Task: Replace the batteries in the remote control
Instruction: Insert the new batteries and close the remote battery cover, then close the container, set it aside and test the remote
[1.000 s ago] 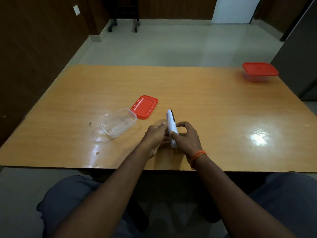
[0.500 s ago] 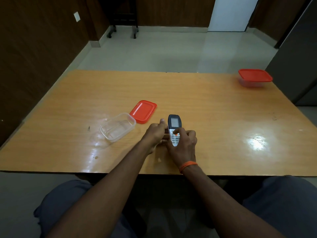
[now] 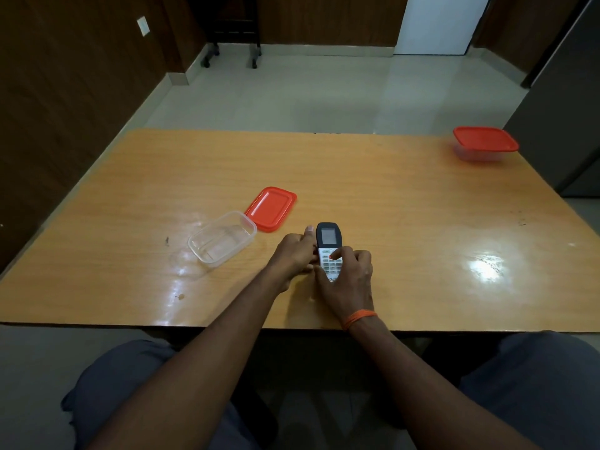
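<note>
The remote control (image 3: 329, 243) is white with a dark top and a small screen, and it faces up near the front middle of the wooden table (image 3: 389, 196). My left hand (image 3: 293, 256) grips its left side. My right hand (image 3: 349, 280) wraps its lower end, with the thumb resting on a red button of the keypad. No batteries show.
A clear plastic container (image 3: 222, 242) stands open to the left, its red lid (image 3: 271, 208) lying flat beside it. A second container with a red lid (image 3: 485, 144) sits at the table's far right corner. A dark cabinet flanks the right edge.
The remote was on its edge, side toward me; it has been turned so that the screen and buttons face up. Both hands stayed on it, and the right thumb came onto the keypad.
</note>
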